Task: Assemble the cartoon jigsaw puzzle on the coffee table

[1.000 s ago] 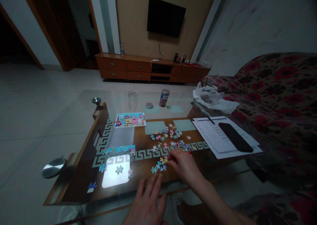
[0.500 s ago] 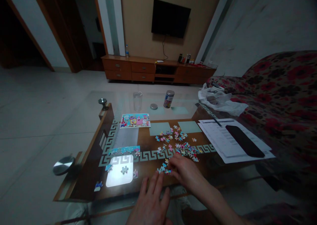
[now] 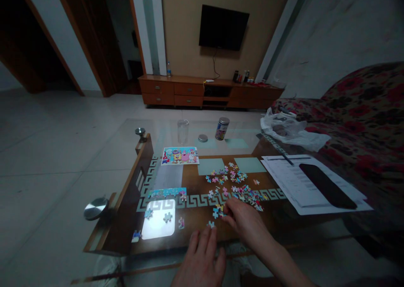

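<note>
My right hand is closed in a pinch at the near edge of the loose jigsaw pieces, with a small puzzle piece at its fingertips, partly hidden. My left hand lies flat at the table's near side, fingers stretched out. Just beyond its fingertips lies a single pale blue piece. To the left is a joined strip of puzzle. Below the strip are a few separate pieces, one of them a grey-blue piece on the bright reflection. A colourful cartoon picture card lies behind the strip.
A clear glass, a round metal lid and a printed tin stand at the table's far side. On the right are paper sheets with a pen, a black phone and a white plastic bag.
The view has shifted, so the scene sits farther right. My right hand has moved slightly away from my left, and the pale blue piece by my left fingertips shows more clearly apart.
</note>
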`<state>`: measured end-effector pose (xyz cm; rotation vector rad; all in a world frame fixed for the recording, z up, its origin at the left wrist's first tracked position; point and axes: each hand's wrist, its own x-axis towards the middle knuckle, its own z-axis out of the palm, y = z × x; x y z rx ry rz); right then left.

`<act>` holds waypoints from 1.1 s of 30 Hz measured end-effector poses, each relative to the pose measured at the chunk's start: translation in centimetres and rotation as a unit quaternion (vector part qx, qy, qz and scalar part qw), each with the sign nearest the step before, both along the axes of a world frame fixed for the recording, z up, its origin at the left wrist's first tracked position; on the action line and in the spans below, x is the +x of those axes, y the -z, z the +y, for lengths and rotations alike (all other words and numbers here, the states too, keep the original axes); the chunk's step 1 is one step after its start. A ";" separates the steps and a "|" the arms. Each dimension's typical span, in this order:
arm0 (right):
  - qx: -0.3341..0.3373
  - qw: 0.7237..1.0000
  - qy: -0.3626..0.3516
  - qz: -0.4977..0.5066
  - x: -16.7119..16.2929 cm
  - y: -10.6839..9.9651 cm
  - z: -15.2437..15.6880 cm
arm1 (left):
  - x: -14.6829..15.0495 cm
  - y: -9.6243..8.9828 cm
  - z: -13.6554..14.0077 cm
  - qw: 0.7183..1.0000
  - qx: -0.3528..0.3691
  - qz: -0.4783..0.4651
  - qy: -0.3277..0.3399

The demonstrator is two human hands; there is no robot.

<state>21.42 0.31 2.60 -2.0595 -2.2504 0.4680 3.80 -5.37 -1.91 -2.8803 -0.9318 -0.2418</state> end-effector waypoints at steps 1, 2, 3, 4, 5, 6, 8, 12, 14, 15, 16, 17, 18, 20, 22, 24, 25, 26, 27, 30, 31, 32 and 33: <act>-0.006 1.000 0.005 0.002 0.0 -0.1 0.0 | 0.0 0.1 0.0 1.000 0.012 -0.007 -0.005; -0.011 1.000 0.010 0.001 0.1 -0.2 0.0 | 0.0 0.2 -0.1 1.000 0.019 -0.016 -0.013; -0.014 1.000 0.015 -0.001 0.2 -0.2 0.0 | 0.0 0.2 -0.1 0.999 0.020 -0.023 -0.019; -0.017 1.000 0.016 -0.003 0.2 -0.4 -0.1 | 0.0 0.1 -0.1 0.999 0.016 -0.026 -0.020; -0.021 1.000 0.014 -0.004 0.3 -0.5 -0.1 | 0.0 0.0 -0.1 0.999 0.010 -0.024 -0.019; -0.028 1.000 0.008 -0.002 0.4 -0.6 -0.1 | 0.0 -0.2 -0.1 1.000 0.000 -0.018 -0.014; -0.048 0.999 -0.017 0.011 0.6 -0.7 -0.1 | 0.0 -0.7 0.0 1.000 -0.018 0.000 -0.004; -0.062 0.997 -0.043 0.035 0.9 -0.7 0.1 | 0.1 -1.4 0.2 0.997 -0.069 0.026 -0.005; -0.048 0.998 -0.032 0.028 1.0 -0.7 0.3 | 0.1 -1.5 0.2 0.994 -0.103 0.021 -0.006; -0.042 0.998 -0.028 0.023 1.1 -0.6 0.4 | 0.1 -1.5 0.2 0.993 -0.119 0.016 -0.006; -0.037 0.999 -0.025 0.022 1.2 -0.6 0.5 | 0.1 -1.5 0.2 0.991 -0.131 0.013 -0.007; -0.035 0.999 -0.026 0.027 1.4 -0.6 0.6 | 0.2 -1.4 0.2 0.990 -0.140 0.012 -0.008; -0.032 0.998 -0.028 0.038 1.7 -0.6 0.7 | 0.2 -1.4 0.2 0.989 -0.146 0.012 -0.011; -0.021 0.997 -0.031 0.071 2.7 -0.5 1.0 | 0.1 -1.5 0.2 0.988 -0.150 0.010 -0.020; 0.001 0.996 -0.022 0.090 4.1 -0.5 1.4 | 0.1 -1.6 0.2 0.988 -0.153 0.004 -0.023; 0.024 0.996 -0.001 0.081 5.7 -0.6 1.9 | 0.0 -1.8 0.2 0.987 -0.157 -0.001 -0.024; 0.036 0.997 0.014 0.072 6.6 -0.7 2.1 | -0.1 -1.8 0.2 0.987 -0.158 -0.001 -0.027; 0.045 0.997 0.030 0.063 7.4 -0.7 2.3 | -0.3 -1.8 0.2 0.987 -0.156 0.000 -0.036; 0.052 0.996 0.046 0.057 8.1 -0.8 2.4 | -0.6 -1.8 0.2 0.988 -0.149 0.001 -0.050; 0.057 0.994 0.079 0.044 9.7 -0.9 2.5 | -2.0 -1.4 0.2 0.988 -0.110 0.007 -0.107; 0.055 0.994 0.083 0.040 10.0 -1.0 2.5 | -2.7 -1.3 0.3 0.988 -0.096 0.010 -0.124; 0.055 0.994 0.086 0.035 10.2 -1.0 2.5 | -3.4 -1.1 0.3 0.988 -0.086 0.016 -0.129; 0.055 0.994 0.089 0.030 10.4 -1.2 2.5 | -4.3 -1.0 0.4 0.987 -0.082 0.023 -0.133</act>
